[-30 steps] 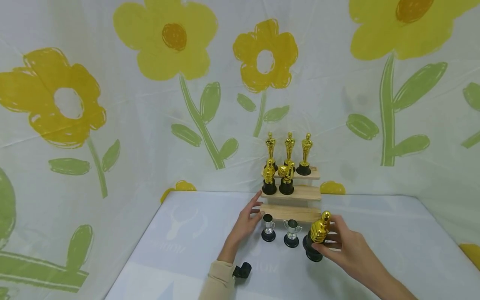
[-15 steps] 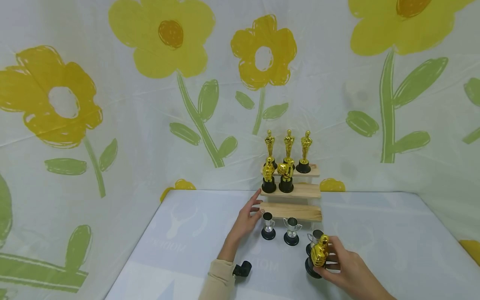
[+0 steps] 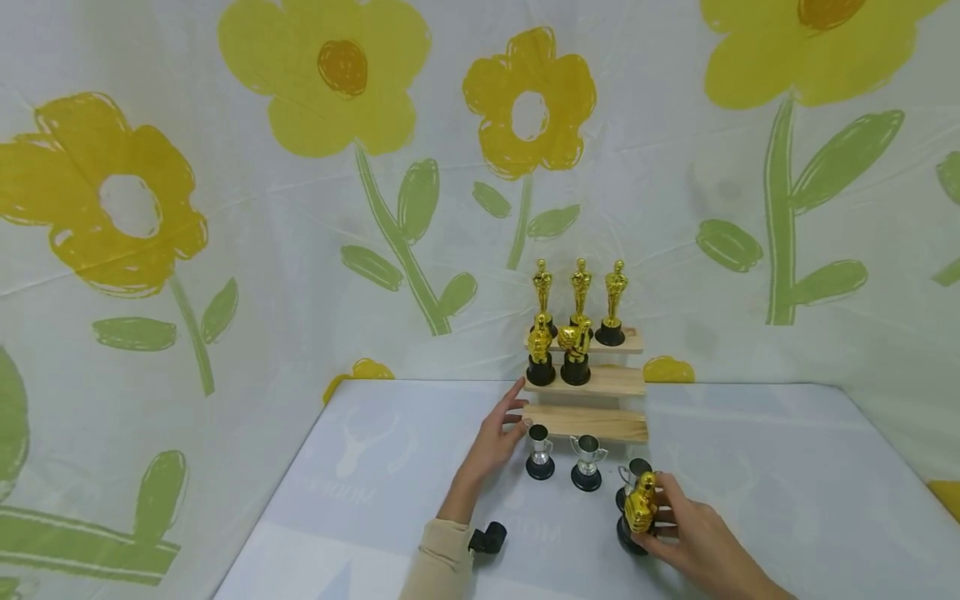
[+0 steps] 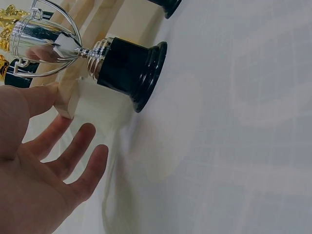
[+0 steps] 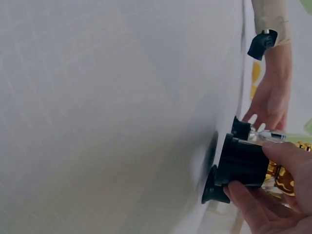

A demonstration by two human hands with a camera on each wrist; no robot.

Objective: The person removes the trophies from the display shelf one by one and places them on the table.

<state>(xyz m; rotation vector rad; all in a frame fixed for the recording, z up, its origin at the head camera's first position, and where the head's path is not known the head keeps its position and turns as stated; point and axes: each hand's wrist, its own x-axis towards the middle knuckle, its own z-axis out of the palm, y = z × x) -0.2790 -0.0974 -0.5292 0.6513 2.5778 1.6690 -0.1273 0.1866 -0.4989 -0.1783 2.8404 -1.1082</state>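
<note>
the right grip (image 3: 693,533) is pinched around the black base (image 5: 243,163) of a gold trophy (image 3: 641,507), likely for balance, upright just before a silver cup (image 3: 639,468); the left grip (image 3: 489,446), fingers spread, touches the wooden stand (image 3: 585,422), probably steadying it.

We see a pale table (image 3: 360,533) at six o'clock and, behind it, a white curtain (image 3: 645,142) printed with a yellow flower (image 3: 342,71) toward eleven, an orange flower (image 3: 551,137) between twelve and one, a golden flower (image 3: 172,198) between nine and ten, and a cropped flower (image 3: 810,58) toward two, all on green stems (image 3: 779,208).
</note>
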